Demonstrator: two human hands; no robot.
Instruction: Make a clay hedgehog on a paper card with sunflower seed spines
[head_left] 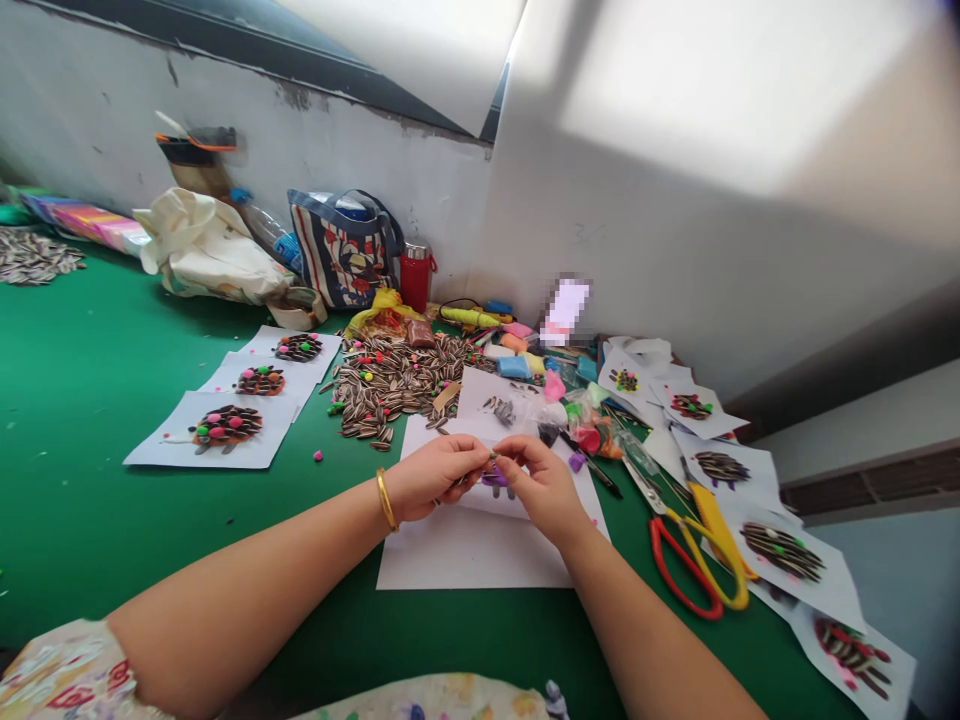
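Observation:
My left hand, with a gold bangle at the wrist, is closed in a pinch. Its fingertips meet those of my right hand, also pinched, around a tiny thing that looks like a sunflower seed. Dark striped bits, apparently more seeds, show under the left fingers. Just below the hands, a purple clay shape with grey marks lies on a white paper sheet, partly hidden by the fingers. Beyond them spreads a pile of striped sunflower seeds, dotted with small coloured clay balls.
Finished-looking seed pictures on paper lie left and right. Scissors with red and yellow handles rest right of the sheet, near a black pen. Coloured clay packs, a red bottle and bags line the wall.

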